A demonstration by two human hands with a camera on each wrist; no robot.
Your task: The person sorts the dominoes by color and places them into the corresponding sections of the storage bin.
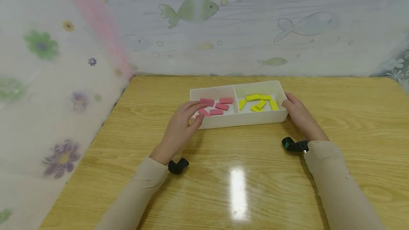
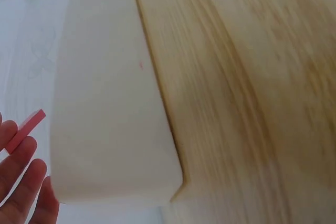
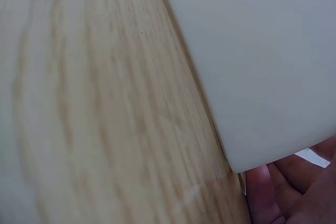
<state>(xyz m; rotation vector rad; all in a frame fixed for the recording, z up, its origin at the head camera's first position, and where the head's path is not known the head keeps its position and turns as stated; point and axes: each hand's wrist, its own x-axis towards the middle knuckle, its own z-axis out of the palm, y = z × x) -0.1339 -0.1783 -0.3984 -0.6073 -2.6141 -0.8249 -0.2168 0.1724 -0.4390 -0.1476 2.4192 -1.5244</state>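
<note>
A white two-compartment box point(image 1: 244, 118) sits on the table, with pink blocks point(image 1: 216, 111) in its left compartment and yellow blocks point(image 1: 260, 104) in its right one. My left hand point(image 1: 183, 125) is over the left end of the box. In the left wrist view its thumb and fingers pinch one small pink block point(image 2: 26, 129), raised beside the box wall. At the opposite end, my right hand point(image 1: 300, 113) grips the box's right wall, its thumb at the rim and its other fingers along the outside. The right wrist view shows those fingers point(image 3: 283, 190) partly hidden behind the box corner.
The wooden table point(image 1: 204, 180) stretches around the box on all sides. A fish-patterned sheet point(image 1: 198, 38) hangs behind it, and a flowered sheet point(image 1: 60, 109) runs along the left edge. Black wrist devices point(image 1: 179, 166) sit on both forearms.
</note>
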